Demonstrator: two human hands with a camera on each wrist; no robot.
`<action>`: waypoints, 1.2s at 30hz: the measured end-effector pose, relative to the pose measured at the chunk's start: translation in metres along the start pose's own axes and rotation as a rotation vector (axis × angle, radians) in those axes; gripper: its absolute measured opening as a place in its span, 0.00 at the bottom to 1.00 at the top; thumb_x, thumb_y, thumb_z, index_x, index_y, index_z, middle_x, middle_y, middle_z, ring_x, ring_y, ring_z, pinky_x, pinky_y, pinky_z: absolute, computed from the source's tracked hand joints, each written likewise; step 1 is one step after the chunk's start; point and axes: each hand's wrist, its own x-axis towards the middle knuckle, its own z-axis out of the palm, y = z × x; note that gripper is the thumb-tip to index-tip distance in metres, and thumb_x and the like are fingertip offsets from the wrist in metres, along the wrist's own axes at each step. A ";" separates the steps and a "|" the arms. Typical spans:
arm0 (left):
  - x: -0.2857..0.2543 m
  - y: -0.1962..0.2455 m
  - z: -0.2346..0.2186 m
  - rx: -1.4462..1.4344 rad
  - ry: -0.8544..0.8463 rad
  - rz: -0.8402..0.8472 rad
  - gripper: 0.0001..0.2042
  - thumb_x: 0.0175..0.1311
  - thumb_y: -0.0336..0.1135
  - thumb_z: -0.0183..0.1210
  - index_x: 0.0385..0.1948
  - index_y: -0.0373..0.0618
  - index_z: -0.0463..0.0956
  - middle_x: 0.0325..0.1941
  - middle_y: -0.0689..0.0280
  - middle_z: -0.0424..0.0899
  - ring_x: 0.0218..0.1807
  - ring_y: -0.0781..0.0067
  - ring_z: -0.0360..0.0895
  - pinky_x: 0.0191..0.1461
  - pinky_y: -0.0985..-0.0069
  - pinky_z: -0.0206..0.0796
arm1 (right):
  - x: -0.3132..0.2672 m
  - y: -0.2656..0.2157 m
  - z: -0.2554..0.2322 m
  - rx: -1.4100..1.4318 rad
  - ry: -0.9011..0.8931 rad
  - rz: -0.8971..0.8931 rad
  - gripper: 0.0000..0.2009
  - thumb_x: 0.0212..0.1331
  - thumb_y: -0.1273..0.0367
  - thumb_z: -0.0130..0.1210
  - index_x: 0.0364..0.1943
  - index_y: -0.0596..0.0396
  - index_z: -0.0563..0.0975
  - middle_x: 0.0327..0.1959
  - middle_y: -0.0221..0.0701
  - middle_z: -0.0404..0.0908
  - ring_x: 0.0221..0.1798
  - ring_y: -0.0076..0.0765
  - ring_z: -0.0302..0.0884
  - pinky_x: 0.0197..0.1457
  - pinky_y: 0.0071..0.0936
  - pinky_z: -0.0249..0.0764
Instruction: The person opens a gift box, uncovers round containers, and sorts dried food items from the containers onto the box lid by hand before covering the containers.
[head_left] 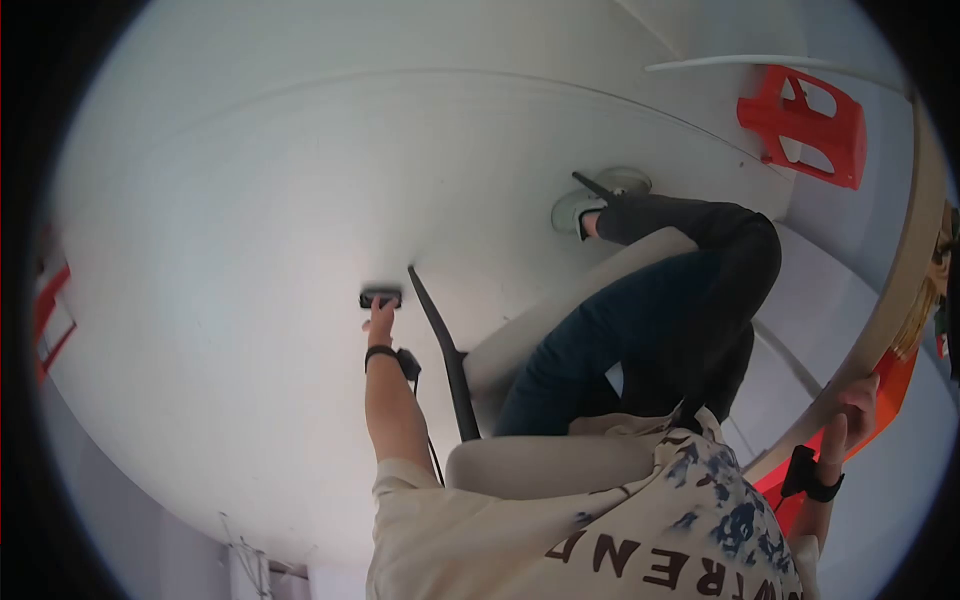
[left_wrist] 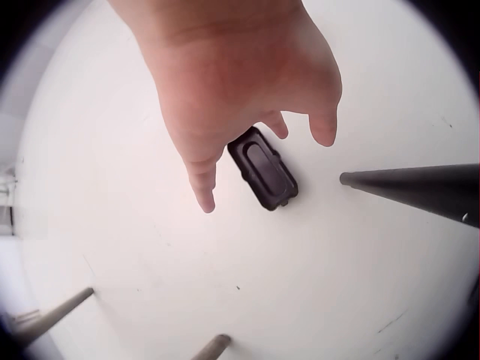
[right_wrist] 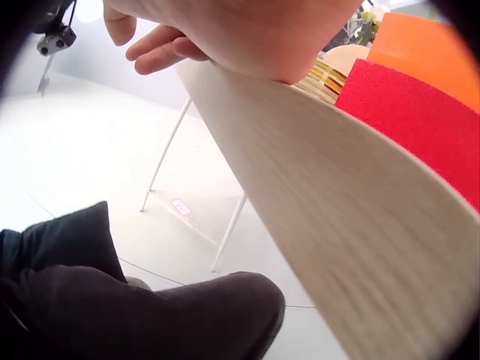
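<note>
A small black oblong object, like a shallow moulded case with a rounded recess (left_wrist: 265,171), lies on the pale floor (head_left: 280,230). My left hand (left_wrist: 240,75) reaches down over it with the fingers spread. In the left wrist view the object shows past the fingers; in the head view my fingertips overlap it. My right hand (head_left: 856,412) rests on the edge of a wood-grain tabletop (right_wrist: 315,180), its fingers hanging loosely past the edge with nothing in them. Red and orange sheets (right_wrist: 412,120) lie on the tabletop beside that hand.
A black chair leg (head_left: 445,350) reaches across the floor close to my left arm. The person sits with bent legs, light shoes (head_left: 578,212) on the floor. A red plastic stool (head_left: 815,125) is at the upper right. White table legs (right_wrist: 169,146) stand beneath the tabletop.
</note>
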 end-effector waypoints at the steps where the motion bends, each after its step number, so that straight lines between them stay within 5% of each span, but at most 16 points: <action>1: 0.005 -0.016 0.005 -0.038 -0.009 -0.022 0.40 0.57 0.57 0.64 0.74 0.79 0.57 0.80 0.42 0.42 0.76 0.36 0.52 0.68 0.36 0.57 | 0.004 0.008 0.003 -0.062 -0.043 -0.050 0.15 0.57 0.57 0.57 0.35 0.55 0.74 0.33 0.32 0.71 0.43 0.37 0.62 0.56 0.38 0.56; 6: 0.020 -0.033 0.030 -0.427 -0.124 -0.020 0.35 0.64 0.49 0.60 0.75 0.71 0.58 0.80 0.65 0.58 0.81 0.55 0.48 0.73 0.39 0.51 | 0.006 -0.002 0.002 -0.095 -0.058 -0.010 0.15 0.57 0.59 0.57 0.36 0.57 0.74 0.34 0.32 0.70 0.44 0.39 0.61 0.56 0.37 0.57; 12: 0.021 -0.021 0.043 -0.626 -0.202 -0.075 0.36 0.68 0.49 0.55 0.78 0.68 0.52 0.83 0.68 0.50 0.83 0.57 0.41 0.78 0.42 0.39 | 0.011 -0.017 -0.001 -0.074 -0.079 0.078 0.11 0.55 0.64 0.54 0.36 0.58 0.73 0.37 0.32 0.67 0.45 0.36 0.61 0.53 0.32 0.58; 13: 0.023 -0.022 0.044 -0.661 -0.243 -0.004 0.40 0.67 0.54 0.56 0.79 0.66 0.45 0.85 0.65 0.40 0.83 0.39 0.32 0.80 0.45 0.35 | 0.012 -0.018 -0.001 -0.077 -0.087 0.073 0.11 0.55 0.64 0.54 0.36 0.58 0.73 0.37 0.32 0.67 0.45 0.36 0.61 0.53 0.32 0.58; 19: 0.030 -0.020 0.048 -0.538 -0.254 0.020 0.42 0.64 0.56 0.58 0.79 0.62 0.46 0.85 0.64 0.41 0.84 0.51 0.31 0.80 0.45 0.35 | 0.009 -0.023 0.005 -0.040 -0.045 0.134 0.10 0.59 0.64 0.53 0.37 0.58 0.73 0.41 0.31 0.66 0.48 0.33 0.63 0.54 0.29 0.63; 21: 0.037 -0.024 0.049 -0.549 -0.240 0.010 0.42 0.65 0.55 0.58 0.79 0.63 0.47 0.85 0.64 0.41 0.84 0.52 0.31 0.80 0.44 0.35 | 0.014 -0.030 0.014 0.003 -0.006 0.128 0.10 0.49 0.77 0.42 0.35 0.59 0.73 0.40 0.30 0.66 0.47 0.31 0.63 0.58 0.25 0.59; 28: 0.047 0.000 0.043 -0.715 -0.237 -0.037 0.40 0.67 0.53 0.58 0.77 0.54 0.50 0.84 0.60 0.43 0.84 0.56 0.37 0.81 0.49 0.37 | 0.009 -0.017 0.008 0.014 0.012 0.134 0.07 0.53 0.73 0.47 0.35 0.59 0.74 0.40 0.29 0.65 0.46 0.30 0.63 0.55 0.24 0.59; 30: 0.043 0.005 0.038 -0.707 -0.241 -0.030 0.40 0.67 0.53 0.58 0.78 0.53 0.49 0.84 0.59 0.42 0.84 0.57 0.36 0.81 0.50 0.35 | 0.006 -0.012 0.001 -0.018 0.000 0.141 0.14 0.62 0.60 0.54 0.35 0.57 0.73 0.40 0.30 0.66 0.48 0.33 0.64 0.57 0.31 0.61; 32: 0.040 0.005 0.036 -0.740 -0.276 -0.015 0.41 0.67 0.52 0.58 0.78 0.52 0.46 0.85 0.59 0.39 0.85 0.59 0.34 0.81 0.50 0.32 | 0.003 -0.015 0.000 0.007 0.012 0.167 0.14 0.63 0.59 0.55 0.35 0.57 0.73 0.39 0.30 0.66 0.48 0.33 0.63 0.57 0.30 0.61; 35: 0.051 -0.006 0.039 -0.836 -0.185 -0.016 0.40 0.65 0.51 0.60 0.76 0.48 0.52 0.82 0.58 0.50 0.83 0.61 0.43 0.80 0.48 0.34 | -0.001 -0.007 -0.004 0.016 0.019 0.164 0.16 0.63 0.57 0.56 0.35 0.56 0.73 0.38 0.30 0.66 0.47 0.33 0.63 0.56 0.30 0.59; 36: 0.054 -0.007 0.039 -0.772 -0.065 -0.013 0.35 0.62 0.49 0.62 0.69 0.44 0.62 0.73 0.57 0.63 0.75 0.62 0.57 0.76 0.52 0.45 | -0.003 -0.003 -0.004 -0.001 0.021 0.142 0.17 0.64 0.55 0.56 0.35 0.56 0.73 0.37 0.29 0.66 0.46 0.33 0.62 0.56 0.30 0.59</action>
